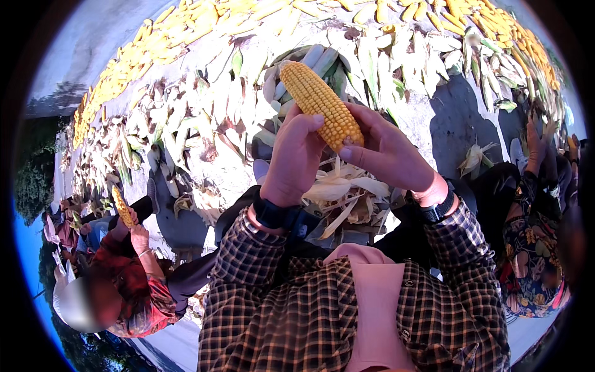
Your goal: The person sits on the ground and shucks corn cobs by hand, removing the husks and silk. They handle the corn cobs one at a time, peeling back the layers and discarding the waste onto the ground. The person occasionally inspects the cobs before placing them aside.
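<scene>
A husked ear of yellow corn point(320, 102) is held up between both of my hands, tilted with its pale tip towards the upper left. My left hand point(297, 149) grips its lower left side, with the thumb on the kernels. At the stem end, my right hand point(388, 144) holds it from the right, with the thumb near the butt. Loose dry corn husks point(346, 190) lie below my hands, between my legs. Beyond my hands are many ears still in their pale husks point(325, 60).
Husked yellow ears point(195, 23) form a long band across the far side. Unhusked ears point(186, 107) and husks spread before me. A person in red point(135, 283) at the left holds a yellow ear. Another person in a floral top point(534, 260) sits close at the right.
</scene>
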Tool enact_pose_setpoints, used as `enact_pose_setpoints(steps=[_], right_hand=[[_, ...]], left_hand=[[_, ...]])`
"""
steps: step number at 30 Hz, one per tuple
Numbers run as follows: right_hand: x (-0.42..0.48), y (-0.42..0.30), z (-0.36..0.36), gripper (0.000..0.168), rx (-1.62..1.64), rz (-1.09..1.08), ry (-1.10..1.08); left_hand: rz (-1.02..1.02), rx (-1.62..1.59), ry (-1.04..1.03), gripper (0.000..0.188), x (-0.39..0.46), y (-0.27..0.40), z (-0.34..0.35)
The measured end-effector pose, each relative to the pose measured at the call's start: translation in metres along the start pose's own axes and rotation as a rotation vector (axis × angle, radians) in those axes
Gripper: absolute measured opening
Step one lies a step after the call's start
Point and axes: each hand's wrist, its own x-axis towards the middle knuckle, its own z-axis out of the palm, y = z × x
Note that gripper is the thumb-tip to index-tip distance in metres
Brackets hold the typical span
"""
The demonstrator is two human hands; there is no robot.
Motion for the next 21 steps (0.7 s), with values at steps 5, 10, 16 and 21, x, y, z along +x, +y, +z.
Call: enact_pose_setpoints(steps=[5, 10, 16, 21], right_hand=[[-0.004, -0.014, 0.001, 0.07, 0.139, 0.045, 0.004], [-0.004, -0.017, 0.001, 0.064, 0.182, 0.076, -0.013], [0.007, -0.006, 0.005, 0.052, 0.534, 0.124, 0.067], [0.013, 0.004, 0.007, 0.047, 0.479, 0.146, 0.183]], left_hand=[[0.013, -0.004, 0.029, 0.046, 0.002, 0.002, 0.007], [0.025, -0.003, 0.033, 0.045, 0.001, 0.005, 0.004], [0.039, 0.046, 0.063, 0.045, -0.004, 0.01, 0.007], [0.119, 0.263, 0.058, 0.048, -0.002, 0.003, 0.008]])
